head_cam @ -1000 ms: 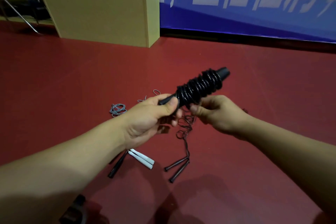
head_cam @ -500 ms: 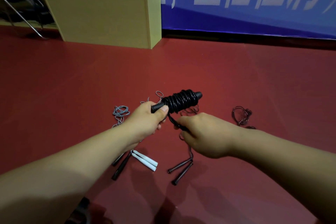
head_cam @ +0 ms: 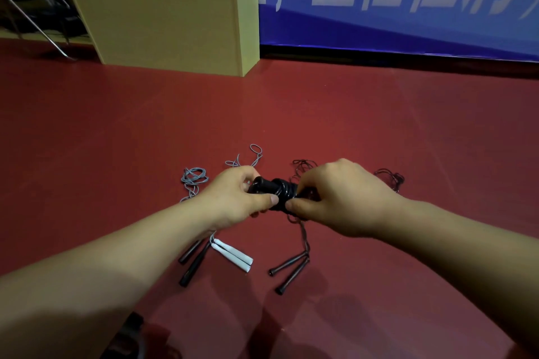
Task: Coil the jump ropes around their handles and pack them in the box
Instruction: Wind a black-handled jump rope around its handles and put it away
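Observation:
A black jump rope (head_cam: 277,189), coiled around its handles, is held low over the red floor between both hands. My left hand (head_cam: 233,198) grips the bare handle end on the left. My right hand (head_cam: 335,198) covers the right end, its thumb and fingers pinching the coils. On the floor below lie white handles (head_cam: 233,255) with a grey rope (head_cam: 194,178), a pair of black handles (head_cam: 194,264), and dark brown handles (head_cam: 290,274) with a thin dark rope (head_cam: 304,237). The box (head_cam: 163,11), tan and tall, stands at the back left.
A blue banner (head_cam: 393,0) with white characters runs along the back wall. Chair legs (head_cam: 32,20) show at the far left behind the box. More dark rope loops (head_cam: 389,178) lie right of my right hand. A dark object (head_cam: 128,338) sits at the bottom edge.
The coiled rope has come down from a raised, tilted pose to level near the floor. My right hand moved from under the coil onto its right end, covering it.

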